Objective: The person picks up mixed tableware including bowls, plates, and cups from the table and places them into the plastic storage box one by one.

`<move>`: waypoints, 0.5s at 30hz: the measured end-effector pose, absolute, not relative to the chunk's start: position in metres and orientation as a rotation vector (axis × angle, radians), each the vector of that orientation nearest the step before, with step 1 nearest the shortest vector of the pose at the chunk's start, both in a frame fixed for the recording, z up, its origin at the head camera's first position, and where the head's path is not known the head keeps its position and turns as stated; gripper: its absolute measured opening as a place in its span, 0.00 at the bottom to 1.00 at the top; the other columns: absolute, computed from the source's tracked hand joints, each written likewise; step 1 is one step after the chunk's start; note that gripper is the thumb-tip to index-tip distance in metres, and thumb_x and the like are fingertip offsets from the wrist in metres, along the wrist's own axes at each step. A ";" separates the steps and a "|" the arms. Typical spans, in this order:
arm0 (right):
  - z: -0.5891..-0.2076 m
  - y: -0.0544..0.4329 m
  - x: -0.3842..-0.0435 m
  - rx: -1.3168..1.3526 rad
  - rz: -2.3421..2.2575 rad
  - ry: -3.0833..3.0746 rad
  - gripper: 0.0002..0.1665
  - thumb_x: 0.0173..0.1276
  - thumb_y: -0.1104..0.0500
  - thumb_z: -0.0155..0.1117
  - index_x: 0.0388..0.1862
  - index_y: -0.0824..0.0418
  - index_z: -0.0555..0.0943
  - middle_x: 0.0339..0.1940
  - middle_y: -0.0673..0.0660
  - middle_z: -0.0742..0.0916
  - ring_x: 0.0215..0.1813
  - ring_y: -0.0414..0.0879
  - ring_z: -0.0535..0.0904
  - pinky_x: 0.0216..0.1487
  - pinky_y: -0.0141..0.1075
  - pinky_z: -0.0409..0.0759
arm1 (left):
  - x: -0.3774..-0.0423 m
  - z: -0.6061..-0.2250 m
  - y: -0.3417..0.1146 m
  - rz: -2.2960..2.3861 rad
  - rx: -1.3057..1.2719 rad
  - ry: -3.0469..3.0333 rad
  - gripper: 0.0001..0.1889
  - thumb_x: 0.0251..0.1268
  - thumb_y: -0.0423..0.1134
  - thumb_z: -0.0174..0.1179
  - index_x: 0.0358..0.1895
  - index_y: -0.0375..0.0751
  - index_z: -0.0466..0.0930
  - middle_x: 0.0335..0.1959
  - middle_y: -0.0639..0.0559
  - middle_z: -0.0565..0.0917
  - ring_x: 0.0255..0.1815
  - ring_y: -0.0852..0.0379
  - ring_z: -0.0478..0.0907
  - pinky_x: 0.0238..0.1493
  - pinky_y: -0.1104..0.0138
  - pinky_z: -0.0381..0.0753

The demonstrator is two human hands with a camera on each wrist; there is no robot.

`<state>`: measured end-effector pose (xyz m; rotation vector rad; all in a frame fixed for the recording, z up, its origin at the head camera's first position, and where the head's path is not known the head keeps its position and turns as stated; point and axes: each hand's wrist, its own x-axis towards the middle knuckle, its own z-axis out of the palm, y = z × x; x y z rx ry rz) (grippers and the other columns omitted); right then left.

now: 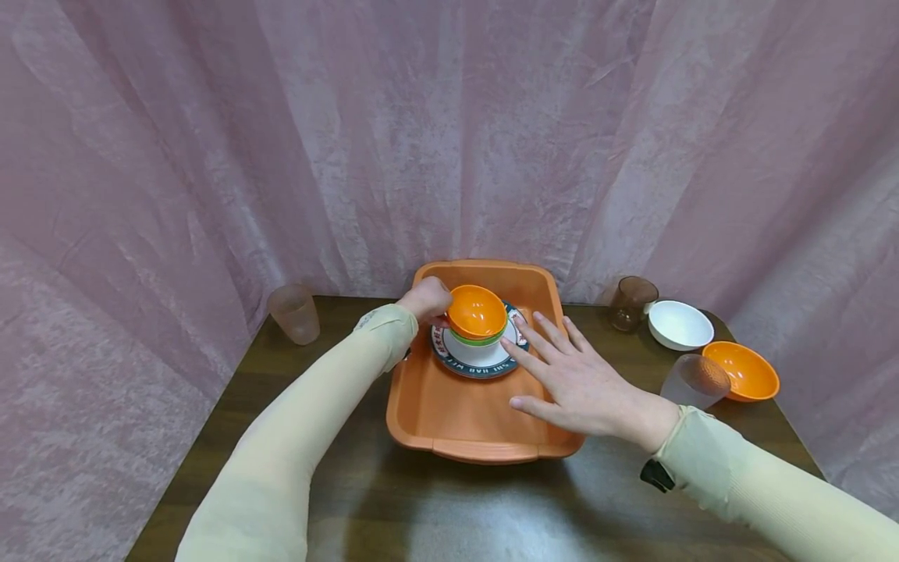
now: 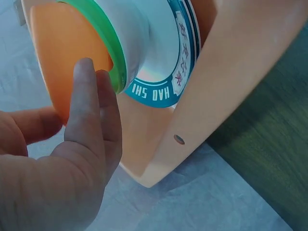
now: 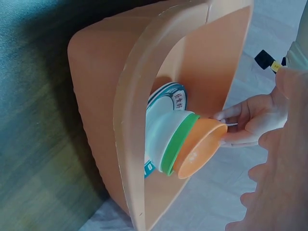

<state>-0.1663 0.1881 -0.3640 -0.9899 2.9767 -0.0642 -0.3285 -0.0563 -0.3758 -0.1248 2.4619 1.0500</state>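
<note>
My left hand pinches the rim of an orange bowl, thumb on one side and fingers along its outer wall. The orange bowl sits tilted at the top of a stack, over a green rim and a white bowl. Beneath the stack lies a plate with a dark teal patterned border, inside an orange basin. Fingers spread, my right hand hovers over the basin's right side and holds nothing.
On the table's right stand a brown cup, a white bowl, a frosted cup and another orange bowl. A frosted cup stands at the back left. A pink curtain hangs behind the table.
</note>
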 end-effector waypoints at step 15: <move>-0.364 0.187 -0.164 -0.985 -0.087 2.962 0.46 0.73 0.25 0.47 0.83 0.41 0.53 0.87 0.52 0.47 0.87 0.54 0.35 0.82 0.61 0.35 | -0.328 -0.375 -0.053 0.706 -0.056 2.579 0.11 0.72 0.26 0.51 0.51 0.29 0.79 0.34 0.44 0.79 0.23 0.54 0.83 0.32 0.68 0.87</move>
